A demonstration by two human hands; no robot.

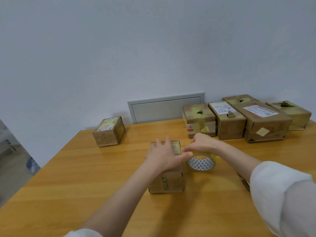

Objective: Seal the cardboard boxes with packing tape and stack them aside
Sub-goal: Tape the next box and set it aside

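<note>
**Box pinned under your left hand, tape roll in your right, just beside it**

A wide wooden tabletop fills the lower half of the view, set against a plain pale wall.

Along its far right edge stands a row of four boxes, side by side and patched with yellowish tape. A lone box sits well apart at the far left corner.

The centre box, the one you are working on, stands directly in front of you. Its long axis runs straight away from you, from near to far.

Your left hand lies flat on top of this box. Its fingers are spread and straight, pressing down rather than gripping.

Your right hand curls over the tape roll from above and grips it. The roll stands on its edge just beside the box's right side, with its hollow core facing you.

So the box lies to the left of the roll, and the right hand is the nearer one to carry the tape. By my judgement, the strip will need to cross leftward onto the lid. Whether a strip is already stuck to the box cannot be told here.

On writing: two boxes in the row carry white shipping labels, and the lone box has a label with a red-outlined mark. Small handling symbols mark the centre box's near face. The roll's core shows a pattern of small triangles. None of the text is legible.
</note>
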